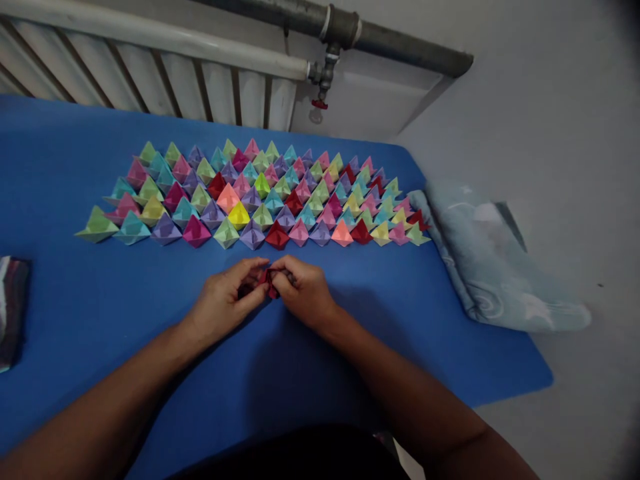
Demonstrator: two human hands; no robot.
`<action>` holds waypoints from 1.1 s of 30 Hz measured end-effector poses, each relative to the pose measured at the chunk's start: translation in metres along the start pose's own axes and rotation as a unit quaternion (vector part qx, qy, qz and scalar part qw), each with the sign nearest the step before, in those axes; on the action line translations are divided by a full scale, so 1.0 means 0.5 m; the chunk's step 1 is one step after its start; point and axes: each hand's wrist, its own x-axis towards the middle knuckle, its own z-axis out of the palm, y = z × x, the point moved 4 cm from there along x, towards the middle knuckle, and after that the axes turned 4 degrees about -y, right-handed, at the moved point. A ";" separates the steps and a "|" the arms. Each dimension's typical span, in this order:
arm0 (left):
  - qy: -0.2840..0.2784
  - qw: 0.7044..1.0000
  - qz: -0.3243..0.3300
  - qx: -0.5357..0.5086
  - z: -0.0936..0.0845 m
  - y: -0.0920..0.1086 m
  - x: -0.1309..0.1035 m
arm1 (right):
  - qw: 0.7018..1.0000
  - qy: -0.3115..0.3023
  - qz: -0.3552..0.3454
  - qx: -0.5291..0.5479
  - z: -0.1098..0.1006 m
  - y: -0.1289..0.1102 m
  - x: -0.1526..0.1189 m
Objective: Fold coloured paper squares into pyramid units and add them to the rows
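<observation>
Between my two hands is a small piece of folded dark red paper (pixel 271 283), largely covered by the fingers. My left hand (pixel 227 293) pinches its left side with thumb and fingers. On the other side my right hand (pixel 304 288) grips it, fingers curled in. Just beyond the hands stand several rows of folded paper boats (pixel 253 235) in green, blue, purple, pink, yellow and red. A dark red boat (pixel 277 235) in the front row is the closest to my fingers.
All this is on a blue surface (pixel 100 300). A folded light blue blanket (pixel 480 267) lies at the right by the wall. A dark packet-like object (pixel 13 310) sits at the left edge. Behind are a white radiator (pixel 175 73) and a pipe with a red valve (pixel 320 104).
</observation>
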 end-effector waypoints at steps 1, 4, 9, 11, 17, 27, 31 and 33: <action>0.001 1.000 -0.003 -0.001 0.000 0.001 0.000 | 1.000 0.003 -0.003 -0.004 0.000 0.000 0.000; 0.006 1.000 -0.009 0.006 -0.003 0.002 0.000 | 1.000 0.010 -0.006 -0.017 0.001 0.001 -0.002; 0.023 0.999 -0.032 0.017 -0.007 0.003 0.000 | 1.000 0.003 -0.003 -0.025 0.003 -0.002 -0.004; 0.020 0.999 -0.045 0.008 -0.006 0.004 0.000 | 0.999 -0.003 -0.003 -0.032 0.005 -0.004 -0.005; 0.020 0.999 -0.050 0.004 -0.004 0.008 -0.001 | 0.999 -0.010 0.002 -0.042 0.009 -0.007 -0.006; 0.037 0.997 -0.060 0.005 -0.005 0.009 -0.002 | 1.000 0.002 0.029 0.000 0.014 -0.007 -0.005; 0.010 0.990 -0.093 -0.110 0.002 0.008 0.001 | 0.996 -0.007 0.065 0.056 0.012 -0.008 -0.001; -0.014 0.980 -0.105 -0.169 0.004 0.012 0.004 | 0.989 -0.020 0.098 0.105 0.011 -0.005 0.002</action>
